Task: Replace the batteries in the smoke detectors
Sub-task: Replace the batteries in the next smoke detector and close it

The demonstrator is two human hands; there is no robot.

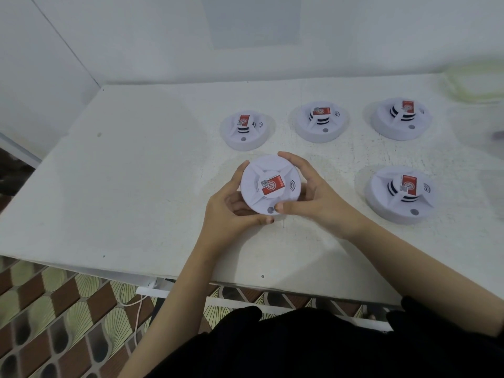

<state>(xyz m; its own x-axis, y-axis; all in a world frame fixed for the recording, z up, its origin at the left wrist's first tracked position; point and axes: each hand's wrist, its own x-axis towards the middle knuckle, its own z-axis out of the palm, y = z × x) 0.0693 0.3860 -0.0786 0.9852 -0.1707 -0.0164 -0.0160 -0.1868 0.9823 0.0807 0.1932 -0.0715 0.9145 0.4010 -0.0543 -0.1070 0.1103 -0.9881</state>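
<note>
As the smoke detector (271,185) sits label-up over the table (122,186), the left hand (231,214) curls round its rim at 8 o'clock; the right hand (316,197) clamps it from 3; both equally near

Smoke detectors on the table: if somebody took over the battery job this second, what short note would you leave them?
Both the left hand and the right hand grip the held detector, face up and unopened, over the table.
Resting on it, unopened: back-left detector, back-middle detector, back-right detector, front-right detector.
No batteries in view.
Done: nothing visible.
Left: open every detector and swap its batteries.
</note>
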